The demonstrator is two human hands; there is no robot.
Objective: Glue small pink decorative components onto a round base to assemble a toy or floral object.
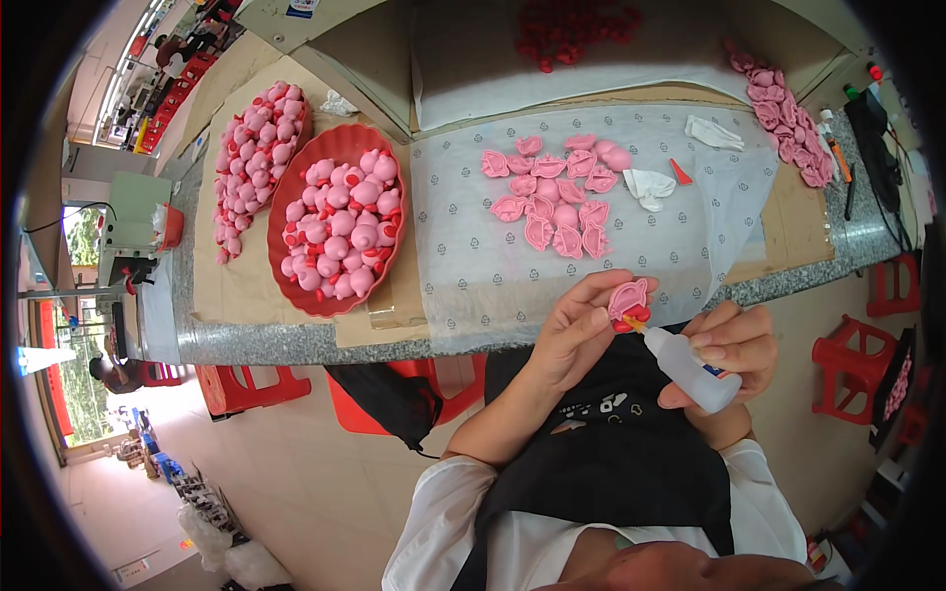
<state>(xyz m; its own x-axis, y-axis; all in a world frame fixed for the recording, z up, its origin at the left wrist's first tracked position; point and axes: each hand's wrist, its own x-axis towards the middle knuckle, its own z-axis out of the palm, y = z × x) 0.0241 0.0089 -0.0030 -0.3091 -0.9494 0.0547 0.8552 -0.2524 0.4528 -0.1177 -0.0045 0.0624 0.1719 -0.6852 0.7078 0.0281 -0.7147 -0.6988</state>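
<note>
Just off the table's front edge, my left hand (581, 323) pinches a small pink hollow toy part (629, 297) with red at its lower end. My right hand (734, 347) is closed around a translucent white squeeze bottle (695, 372), tilted with its yellowish tip (634, 322) at the red end of the part. Whether anything comes out of the tip is too small to tell. Beyond my hands, several pink cup-like parts (539, 231) and a few round pink pieces (615, 158) lie on a printed white sheet (458, 271).
A red scalloped bowl (281, 261) full of pink and red pieces stands to the left, beside a second heap (258, 138). White crumpled cloths (648, 187) and a small red piece (680, 171) lie on the sheet. More pink parts (788, 123) sit at right, below a shelf box (384, 69).
</note>
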